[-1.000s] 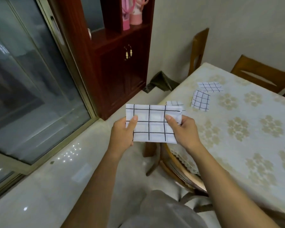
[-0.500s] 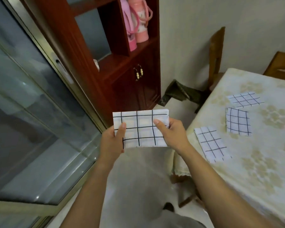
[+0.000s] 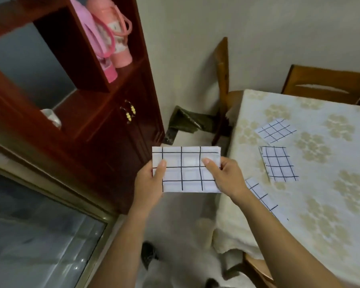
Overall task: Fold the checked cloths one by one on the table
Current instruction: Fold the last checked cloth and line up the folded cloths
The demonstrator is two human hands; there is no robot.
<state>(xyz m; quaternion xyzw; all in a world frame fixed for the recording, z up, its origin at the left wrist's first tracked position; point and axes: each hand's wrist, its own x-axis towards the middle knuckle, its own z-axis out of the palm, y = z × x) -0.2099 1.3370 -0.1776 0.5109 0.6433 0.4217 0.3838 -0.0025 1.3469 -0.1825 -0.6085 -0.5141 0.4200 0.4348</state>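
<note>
I hold a folded white cloth with black checks in the air, left of the table and over the floor. My left hand pinches its left edge with the thumb on top. My right hand pinches its right edge the same way. Three folded checked cloths lie on the table: one at the far side, one in the middle, and one near the table's left edge, partly hidden by my right wrist.
A dark red wooden cabinet with pink flasks on its shelf stands to the left. Wooden chairs stand at the table's far side, with a dark cloth on the floor by the wall. A glass door is at lower left.
My view has swung left and up, so the table has shifted right in the picture. Both hands keep the same hold on the folded cloth, now clear of the table's edge.
</note>
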